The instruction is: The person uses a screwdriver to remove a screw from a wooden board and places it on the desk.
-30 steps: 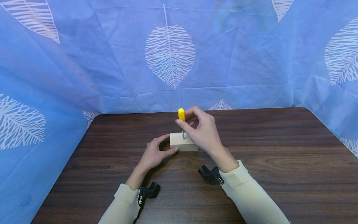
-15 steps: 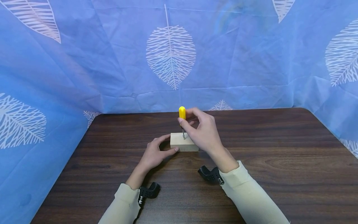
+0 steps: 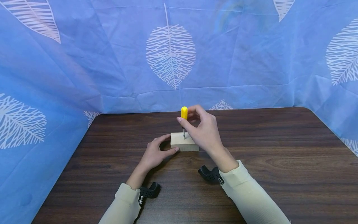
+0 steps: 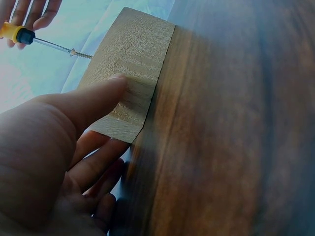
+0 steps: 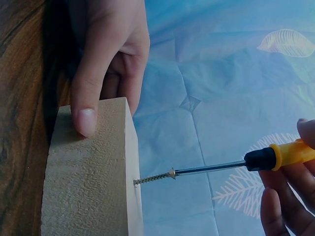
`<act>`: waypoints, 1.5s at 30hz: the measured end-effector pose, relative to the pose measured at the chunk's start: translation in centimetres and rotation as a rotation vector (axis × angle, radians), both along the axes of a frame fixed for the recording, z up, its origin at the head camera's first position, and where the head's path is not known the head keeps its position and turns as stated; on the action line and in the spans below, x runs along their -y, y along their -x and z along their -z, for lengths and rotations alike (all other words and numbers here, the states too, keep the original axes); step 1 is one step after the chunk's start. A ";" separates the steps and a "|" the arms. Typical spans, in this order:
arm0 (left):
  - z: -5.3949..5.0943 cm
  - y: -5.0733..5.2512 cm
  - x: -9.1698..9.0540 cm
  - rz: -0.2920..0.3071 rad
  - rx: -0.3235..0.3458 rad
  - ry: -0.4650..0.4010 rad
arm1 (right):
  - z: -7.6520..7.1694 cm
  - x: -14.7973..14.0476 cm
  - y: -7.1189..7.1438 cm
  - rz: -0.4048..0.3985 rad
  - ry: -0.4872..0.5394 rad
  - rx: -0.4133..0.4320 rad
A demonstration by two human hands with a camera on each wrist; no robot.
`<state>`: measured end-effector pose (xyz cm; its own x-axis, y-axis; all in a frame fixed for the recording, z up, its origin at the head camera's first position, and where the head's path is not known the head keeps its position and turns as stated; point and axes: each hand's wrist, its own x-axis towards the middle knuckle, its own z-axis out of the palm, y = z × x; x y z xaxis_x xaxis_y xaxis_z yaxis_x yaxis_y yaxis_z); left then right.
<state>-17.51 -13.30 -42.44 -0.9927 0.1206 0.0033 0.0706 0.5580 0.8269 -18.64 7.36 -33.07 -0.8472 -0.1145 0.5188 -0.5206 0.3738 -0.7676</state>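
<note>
A pale wooden block (image 3: pixel 181 143) lies on the table. My left hand (image 3: pixel 155 152) grips its left end, the thumb on the near face and the fingers round the end and far side. A screw (image 5: pixel 155 178) stands in the block's top face, much of its thread showing above the wood. The tip of a screwdriver (image 5: pixel 211 168) with a yellow and black handle meets the screw's head, roughly in line with it. My right hand (image 3: pixel 205 129) pinches the yellow handle between thumb and fingers, above the block.
The dark wood-grain table (image 3: pixel 268 161) extends around the block. Behind it hangs a blue cloth (image 3: pixel 117 56) with white leaf prints. A black wrist-worn device (image 3: pixel 151 190) sits at the left cuff, and another black device (image 3: pixel 208 173) at the right cuff.
The screwdriver's handle has shifted slightly to the right and stands more upright. My right fingers have changed position a little on the handle. The left hand and the block stay put.
</note>
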 end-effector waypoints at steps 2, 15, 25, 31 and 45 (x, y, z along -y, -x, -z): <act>0.0 0.0 0.0 -0.004 0.002 0.002 | -0.1 0.0 0.0 -0.005 0.001 -0.002; -0.4 0.2 0.2 -0.010 0.002 0.014 | -0.3 0.1 0.4 -0.026 0.001 0.013; -0.4 0.2 0.2 -0.016 -0.001 0.024 | -0.4 0.2 0.3 -0.026 -0.003 0.014; -0.5 0.2 0.3 -0.020 -0.001 0.032 | -0.4 0.2 0.5 -0.022 -0.014 -0.016; -0.2 0.0 0.0 -0.001 -0.004 0.012 | 0.0 0.1 0.1 -0.043 -0.100 -0.048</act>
